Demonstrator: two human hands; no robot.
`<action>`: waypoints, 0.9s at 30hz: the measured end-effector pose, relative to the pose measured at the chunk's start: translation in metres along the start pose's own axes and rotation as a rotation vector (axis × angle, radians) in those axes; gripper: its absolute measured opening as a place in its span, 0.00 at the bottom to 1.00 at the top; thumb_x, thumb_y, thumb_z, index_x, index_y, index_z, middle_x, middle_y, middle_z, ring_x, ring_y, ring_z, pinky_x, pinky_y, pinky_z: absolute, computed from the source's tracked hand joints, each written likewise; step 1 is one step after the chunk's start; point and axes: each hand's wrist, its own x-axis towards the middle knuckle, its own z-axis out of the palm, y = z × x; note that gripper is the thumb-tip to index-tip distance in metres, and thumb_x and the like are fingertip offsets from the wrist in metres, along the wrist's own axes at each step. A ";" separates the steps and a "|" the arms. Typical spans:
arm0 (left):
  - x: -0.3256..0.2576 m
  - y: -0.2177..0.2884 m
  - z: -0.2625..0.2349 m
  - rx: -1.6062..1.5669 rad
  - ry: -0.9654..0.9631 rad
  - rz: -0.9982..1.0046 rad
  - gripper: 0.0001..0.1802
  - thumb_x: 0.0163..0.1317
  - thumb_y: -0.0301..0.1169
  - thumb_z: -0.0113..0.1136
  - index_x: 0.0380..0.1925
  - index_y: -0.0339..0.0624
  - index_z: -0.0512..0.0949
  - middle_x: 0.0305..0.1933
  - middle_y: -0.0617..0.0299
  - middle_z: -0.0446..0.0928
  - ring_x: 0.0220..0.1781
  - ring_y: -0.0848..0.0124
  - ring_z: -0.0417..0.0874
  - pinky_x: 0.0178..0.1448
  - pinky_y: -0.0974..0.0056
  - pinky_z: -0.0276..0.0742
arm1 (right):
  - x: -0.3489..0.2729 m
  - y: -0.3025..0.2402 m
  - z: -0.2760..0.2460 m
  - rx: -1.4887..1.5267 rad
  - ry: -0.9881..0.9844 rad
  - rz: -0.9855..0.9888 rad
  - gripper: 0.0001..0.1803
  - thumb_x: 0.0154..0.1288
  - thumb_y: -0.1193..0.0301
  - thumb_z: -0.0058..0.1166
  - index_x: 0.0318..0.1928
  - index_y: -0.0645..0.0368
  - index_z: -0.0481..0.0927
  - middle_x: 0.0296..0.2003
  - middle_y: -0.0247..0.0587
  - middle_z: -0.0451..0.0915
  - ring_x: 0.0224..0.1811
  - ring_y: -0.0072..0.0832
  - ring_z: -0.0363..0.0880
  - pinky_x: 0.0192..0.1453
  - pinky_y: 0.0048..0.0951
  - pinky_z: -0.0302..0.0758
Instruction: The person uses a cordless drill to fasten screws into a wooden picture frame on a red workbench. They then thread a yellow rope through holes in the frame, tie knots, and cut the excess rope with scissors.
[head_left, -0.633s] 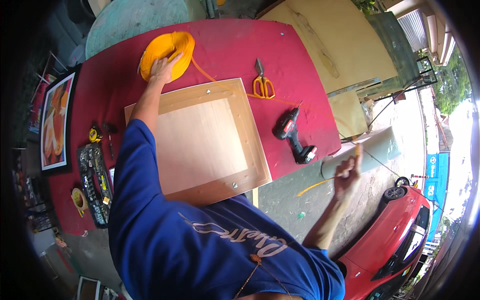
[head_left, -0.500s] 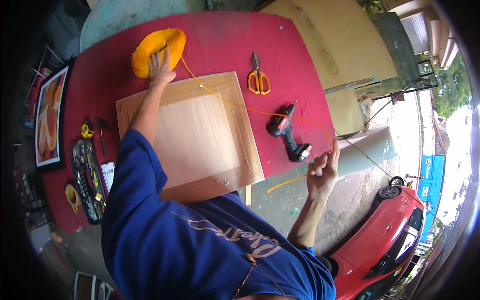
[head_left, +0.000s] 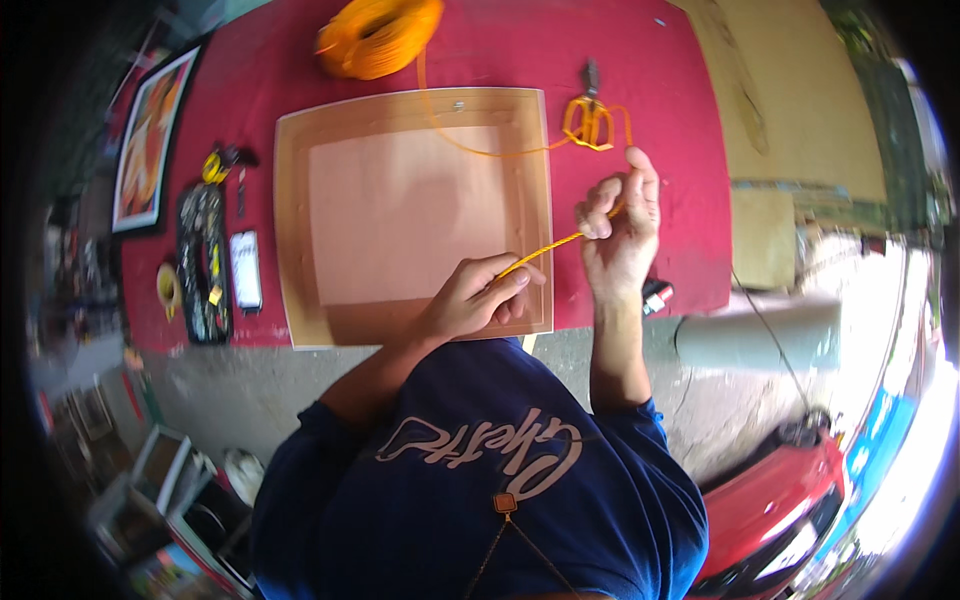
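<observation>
A yellow-orange rope [head_left: 545,249] runs taut between my two hands. My left hand [head_left: 478,298] pinches one part of it over the near right corner of a wooden frame panel [head_left: 410,215]. My right hand [head_left: 620,225] is closed round the rope, its index finger raised with the line bent over it. From there the rope loops past the orange-handled scissors [head_left: 588,122], across the panel's far edge and back to the big orange rope coil [head_left: 380,38] at the far side of the table. Behind my right wrist the cordless drill [head_left: 656,296] is mostly hidden; only its base shows.
The table has a red cover [head_left: 680,120]. On its left lie a phone [head_left: 245,271], a black tool case [head_left: 204,265], a tape measure [head_left: 216,165], a tape roll [head_left: 168,290] and a framed picture [head_left: 155,140]. A red car [head_left: 770,520] stands at the lower right.
My left hand has left the rope coil and come back to grip the rope near my right hand. My right hand has moved up over the table edge. The view has shifted.
</observation>
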 end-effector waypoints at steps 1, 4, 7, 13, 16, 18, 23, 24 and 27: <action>0.000 0.004 0.000 0.030 0.067 -0.001 0.15 0.71 0.35 0.45 0.38 0.35 0.77 0.17 0.61 0.74 0.17 0.74 0.72 0.24 0.73 0.67 | 0.003 0.000 -0.002 -0.097 -0.010 0.006 0.15 0.72 0.65 0.45 0.55 0.54 0.71 0.23 0.36 0.73 0.17 0.19 0.62 0.23 0.21 0.63; -0.003 -0.004 -0.002 0.665 0.246 0.081 0.17 0.69 0.37 0.46 0.29 0.37 0.77 0.13 0.58 0.72 0.17 0.63 0.77 0.24 0.60 0.70 | 0.007 0.005 -0.036 -1.372 -0.077 -0.119 0.15 0.69 0.64 0.49 0.52 0.53 0.77 0.43 0.49 0.76 0.46 0.37 0.76 0.49 0.37 0.73; -0.008 -0.040 0.004 1.064 0.375 0.017 0.18 0.65 0.39 0.50 0.20 0.40 0.73 0.14 0.52 0.73 0.20 0.56 0.78 0.26 0.54 0.72 | -0.025 0.024 -0.053 -1.893 -0.340 -0.521 0.17 0.62 0.66 0.57 0.51 0.55 0.78 0.51 0.53 0.74 0.64 0.45 0.64 0.68 0.47 0.57; -0.021 -0.108 0.014 1.163 0.470 -0.068 0.14 0.59 0.42 0.57 0.30 0.42 0.77 0.16 0.55 0.74 0.21 0.54 0.78 0.30 0.53 0.73 | -0.063 0.066 -0.089 -1.272 -0.847 0.191 0.12 0.60 0.74 0.54 0.44 0.62 0.80 0.38 0.54 0.80 0.41 0.50 0.79 0.44 0.41 0.75; -0.040 -0.112 0.011 0.965 0.593 -0.221 0.15 0.53 0.43 0.63 0.32 0.44 0.77 0.22 0.57 0.76 0.26 0.57 0.80 0.35 0.55 0.75 | -0.059 0.075 -0.115 -1.398 -0.867 0.078 0.10 0.61 0.75 0.52 0.42 0.61 0.80 0.35 0.52 0.80 0.35 0.50 0.80 0.37 0.41 0.76; -0.056 -0.141 0.006 1.022 0.639 -0.150 0.16 0.49 0.43 0.66 0.31 0.44 0.78 0.28 0.58 0.78 0.32 0.59 0.81 0.40 0.57 0.75 | -0.055 0.080 -0.131 -1.401 -0.842 0.060 0.09 0.62 0.74 0.50 0.41 0.61 0.80 0.35 0.52 0.80 0.36 0.50 0.80 0.38 0.42 0.76; -0.076 -0.197 0.011 0.902 0.702 0.002 0.14 0.43 0.35 0.70 0.30 0.49 0.77 0.37 0.61 0.74 0.40 0.60 0.78 0.44 0.57 0.75 | -0.055 0.100 -0.152 -1.491 -0.913 0.029 0.10 0.62 0.70 0.50 0.40 0.57 0.82 0.37 0.50 0.81 0.36 0.46 0.81 0.41 0.43 0.77; -0.074 -0.198 0.009 0.915 0.693 0.010 0.13 0.43 0.34 0.70 0.30 0.49 0.77 0.38 0.62 0.73 0.40 0.60 0.78 0.44 0.57 0.75 | -0.058 0.103 -0.158 -1.524 -0.890 0.053 0.09 0.61 0.70 0.51 0.39 0.56 0.83 0.36 0.48 0.81 0.36 0.45 0.81 0.42 0.42 0.76; -0.071 -0.184 0.020 0.995 0.721 -0.036 0.13 0.44 0.33 0.69 0.31 0.51 0.78 0.40 0.63 0.73 0.43 0.59 0.77 0.46 0.56 0.74 | -0.067 0.118 -0.160 -1.543 -0.878 0.035 0.08 0.59 0.70 0.53 0.36 0.55 0.84 0.35 0.43 0.81 0.34 0.43 0.81 0.43 0.41 0.75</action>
